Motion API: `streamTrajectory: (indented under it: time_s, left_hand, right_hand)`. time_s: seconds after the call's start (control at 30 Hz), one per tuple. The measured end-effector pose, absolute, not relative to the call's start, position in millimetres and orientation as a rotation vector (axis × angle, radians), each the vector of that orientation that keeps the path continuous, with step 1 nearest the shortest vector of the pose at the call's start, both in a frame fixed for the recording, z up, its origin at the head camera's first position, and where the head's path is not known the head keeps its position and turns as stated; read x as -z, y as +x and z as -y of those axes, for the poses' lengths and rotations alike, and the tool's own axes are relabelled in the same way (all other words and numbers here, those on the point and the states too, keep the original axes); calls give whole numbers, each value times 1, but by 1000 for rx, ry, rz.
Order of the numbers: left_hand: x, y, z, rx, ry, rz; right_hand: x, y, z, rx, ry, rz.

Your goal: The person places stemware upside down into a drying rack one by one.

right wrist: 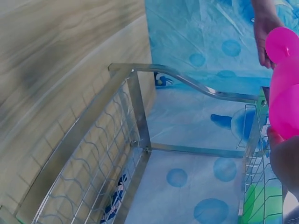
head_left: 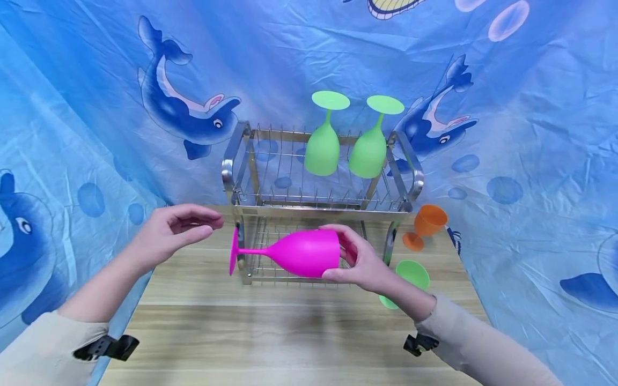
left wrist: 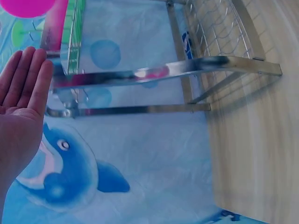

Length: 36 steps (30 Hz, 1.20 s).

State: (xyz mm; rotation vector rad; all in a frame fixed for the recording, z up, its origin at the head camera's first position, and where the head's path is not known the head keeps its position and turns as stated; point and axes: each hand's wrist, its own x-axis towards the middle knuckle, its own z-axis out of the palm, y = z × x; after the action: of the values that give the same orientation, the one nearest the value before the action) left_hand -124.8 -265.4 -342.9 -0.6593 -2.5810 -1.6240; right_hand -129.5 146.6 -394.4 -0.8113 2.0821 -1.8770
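A bright pink goblet [head_left: 306, 253] lies sideways in the air before the metal dish rack [head_left: 318, 213], its foot toward the left. My right hand [head_left: 354, 257] grips its bowl near the rim, thumb below and fingers above and behind. Just left of the goblet's foot, my left hand [head_left: 181, 231] is held with relaxed fingers and touches nothing; the left wrist view shows its palm and straight fingers [left wrist: 39, 79]. Two light green goblets, one on the left [head_left: 322, 147] and one on the right [head_left: 368, 150], stand upside down on the rack's upper tier.
To the right of the rack, an orange goblet [head_left: 431, 220] is on the wooden table [head_left: 289, 332]. Nearer, another green goblet [head_left: 413, 273] is partly hidden by my right forearm. Blue dolphin-print cloth [head_left: 270, 59] surrounds the table at the back and sides.
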Motion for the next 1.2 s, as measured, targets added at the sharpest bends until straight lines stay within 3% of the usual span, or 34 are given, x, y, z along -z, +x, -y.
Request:
streamTrajectory:
  time_s: [0.33,0.7,1.2]
  left_hand:
    - [382,-112,277,1906,-674,2397]
    - [426,-108,239,2304,-800,2047]
    - [416,-122,164,2454,-1000,1721]
  right_hand:
    - [401,-129,-141,2026,-787,-1983]
    - [407,-122,-124,2121,-720,-1888]
    - [415,-113,-108,2130,-569,-1814]
